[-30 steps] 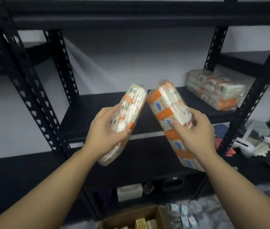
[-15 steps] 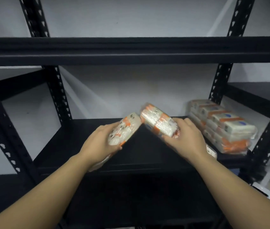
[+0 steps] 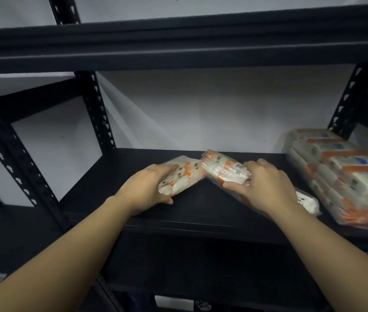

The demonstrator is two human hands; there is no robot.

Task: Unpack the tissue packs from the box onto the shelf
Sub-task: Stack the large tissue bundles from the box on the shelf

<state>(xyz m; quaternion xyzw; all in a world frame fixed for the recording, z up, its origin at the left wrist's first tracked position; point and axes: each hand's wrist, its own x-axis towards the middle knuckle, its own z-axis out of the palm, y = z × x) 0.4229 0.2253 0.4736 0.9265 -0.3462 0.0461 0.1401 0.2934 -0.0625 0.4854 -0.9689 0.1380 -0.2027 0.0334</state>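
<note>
My left hand (image 3: 147,188) grips a white-and-orange tissue pack (image 3: 184,175) low over the black shelf board (image 3: 102,181). My right hand (image 3: 266,188) grips a second tissue pack (image 3: 223,168), longer, angled from upper left to lower right, its far end (image 3: 306,202) showing past my wrist. The two packs meet at their upper ends above the middle of the shelf. Whether they rest on the board I cannot tell. The box is out of view.
A stack of several wrapped tissue packs (image 3: 345,174) fills the shelf's right end. A black shelf beam (image 3: 178,43) runs overhead. Perforated black uprights (image 3: 97,113) stand at the left and right (image 3: 351,95). A lower shelf board (image 3: 9,235) sits left.
Both hands have carried their packs forward and down onto the shelf level, tilting them flatter. My view has risen, so the box and floor have dropped out of sight.
</note>
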